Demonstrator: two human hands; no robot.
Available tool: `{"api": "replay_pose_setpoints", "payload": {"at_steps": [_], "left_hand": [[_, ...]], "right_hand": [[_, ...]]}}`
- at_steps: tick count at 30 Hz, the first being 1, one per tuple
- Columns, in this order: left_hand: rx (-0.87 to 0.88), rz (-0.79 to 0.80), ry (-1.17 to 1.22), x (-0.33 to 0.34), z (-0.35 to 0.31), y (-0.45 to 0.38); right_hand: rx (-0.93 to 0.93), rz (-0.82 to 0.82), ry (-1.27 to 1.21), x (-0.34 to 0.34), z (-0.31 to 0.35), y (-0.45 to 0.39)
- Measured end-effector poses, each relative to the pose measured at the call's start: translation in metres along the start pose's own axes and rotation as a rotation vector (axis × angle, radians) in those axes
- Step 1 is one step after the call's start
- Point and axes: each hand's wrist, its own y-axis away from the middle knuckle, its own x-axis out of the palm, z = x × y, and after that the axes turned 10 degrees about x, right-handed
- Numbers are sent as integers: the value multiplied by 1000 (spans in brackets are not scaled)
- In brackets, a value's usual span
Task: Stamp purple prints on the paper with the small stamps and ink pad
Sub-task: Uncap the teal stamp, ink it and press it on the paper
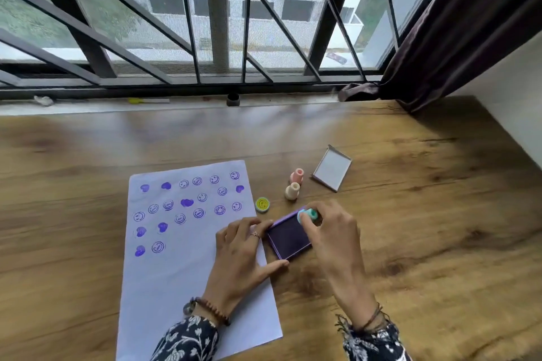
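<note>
- Purple ink pad: just one, a small square with its dark inked face up, sitting on the table just off the right edge of the paper.
- One sheet of white paper, lying flat, left of centre. Prints on it come in two kinds, purple hearts and round smiley faces. I count roughly eight hearts and around sixteen smileys, but the small ones blur, so don't hold me to it. The lower half of the sheet is bare.
- Four small stamps total: a teal one in the right hand, a pink one and a cream one standing upright next to each other beyond the pad, and a yellow one near the paper's right edge with its smiley face pointing up.
- One pad lid, whitish, tilted up on the table behind the stamps.
- Left hand: fingers spread, palm over the paper's edge, fingertips and thumb bracing the pad's left side and near corner.
- Right hand: pinching the teal stamp at the pad's far corner. Can't tell if it's actually touching the ink.
- Both wrists have bracelets, both sleeves are a dark floral print.
- Table is wood grain, brown, pushed against a window with dark metal bars. Dark curtain on the right, white building outside.
</note>
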Motion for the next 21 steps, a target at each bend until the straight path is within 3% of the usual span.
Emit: {"api": "replay_pose_setpoints", "payload": {"at_steps": [2,11,21], "left_hand": [[-10,19,6,0,0,0],[-3,22,4,3,2,1],[4,40,-5,-1,-1,0]], "right_hand": [[-14,64,66,18,-8,9],[-143,69,182,25,-9,10],[-146,32,131,27,-16,11]]}}
